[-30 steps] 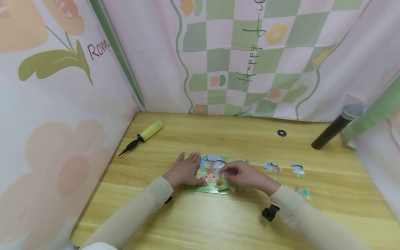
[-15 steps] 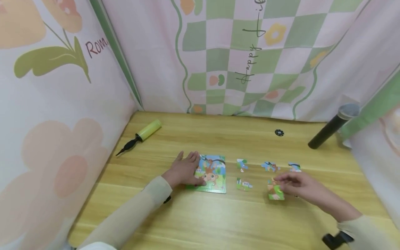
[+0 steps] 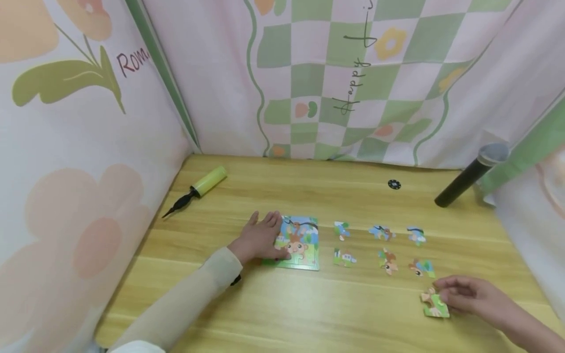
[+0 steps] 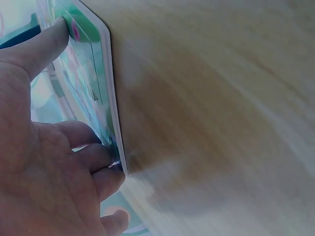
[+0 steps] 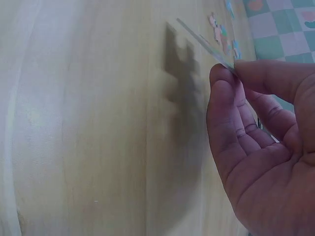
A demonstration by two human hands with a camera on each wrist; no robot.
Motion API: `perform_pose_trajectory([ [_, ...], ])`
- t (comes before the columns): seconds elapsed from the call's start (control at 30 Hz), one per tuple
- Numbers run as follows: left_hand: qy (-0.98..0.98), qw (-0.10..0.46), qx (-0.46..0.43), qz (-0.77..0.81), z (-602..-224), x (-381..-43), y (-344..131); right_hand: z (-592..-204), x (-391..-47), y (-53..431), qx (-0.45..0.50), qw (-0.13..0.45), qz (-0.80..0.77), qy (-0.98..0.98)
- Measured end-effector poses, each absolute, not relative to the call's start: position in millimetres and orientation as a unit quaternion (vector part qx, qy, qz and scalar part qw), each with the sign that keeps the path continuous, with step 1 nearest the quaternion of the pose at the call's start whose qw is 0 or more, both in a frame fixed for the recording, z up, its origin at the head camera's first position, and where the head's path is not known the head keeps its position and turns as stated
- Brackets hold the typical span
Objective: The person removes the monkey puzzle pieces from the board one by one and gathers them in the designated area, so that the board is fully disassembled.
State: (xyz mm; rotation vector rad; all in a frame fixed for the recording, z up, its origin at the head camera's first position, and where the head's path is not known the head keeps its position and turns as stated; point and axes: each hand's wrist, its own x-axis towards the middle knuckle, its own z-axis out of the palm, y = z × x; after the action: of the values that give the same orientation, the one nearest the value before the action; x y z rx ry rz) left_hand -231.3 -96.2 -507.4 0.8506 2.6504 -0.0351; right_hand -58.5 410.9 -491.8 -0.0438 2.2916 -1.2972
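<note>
A small jigsaw puzzle (image 3: 310, 240) with a monkey picture lies on the wooden table, its left side partly under my left hand (image 3: 259, 239). In the left wrist view the thumb (image 4: 49, 46) presses near one corner of the puzzle and the other fingertips touch its edge farther along. My right hand (image 3: 481, 299) pinches a green and brown jigsaw piece (image 3: 437, 305) between thumb and fingertips, at the front right. The right wrist view shows that piece edge-on, tilted above its shadow on the table.
Several loose jigsaw pieces (image 3: 382, 233) lie in two rows right of the puzzle. A yellow-green hand pump (image 3: 209, 181) lies at the back left. Farther back are a black round disc (image 3: 395, 184) and a dark tube (image 3: 459, 181). Patterned curtains (image 3: 335, 88) close off the back and sides.
My right hand has moved from over the puzzle to the front right, carrying the jigsaw piece past the loose ones. The left hand stays on the puzzle.
</note>
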Motion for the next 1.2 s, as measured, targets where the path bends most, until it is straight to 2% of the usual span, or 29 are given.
perform_pose_trajectory([
  [0.17,0.936,0.172,0.306,-0.006,-508,-232,-98,-495,-60,413,0.005,0.272,-0.491,0.827],
  [0.47,0.936,0.178,0.303,-0.009,-510,-234,-98,-505,-65,415,-0.024,0.222,-0.495,0.84],
  [0.63,0.937,0.18,0.298,-0.009,-510,-234,-97,-505,-66,417,-0.008,0.219,-0.463,0.859],
  [1.2,0.937,0.182,0.297,0.001,-509,-233,-97,-501,-67,419,0.045,0.255,-0.48,0.838],
])
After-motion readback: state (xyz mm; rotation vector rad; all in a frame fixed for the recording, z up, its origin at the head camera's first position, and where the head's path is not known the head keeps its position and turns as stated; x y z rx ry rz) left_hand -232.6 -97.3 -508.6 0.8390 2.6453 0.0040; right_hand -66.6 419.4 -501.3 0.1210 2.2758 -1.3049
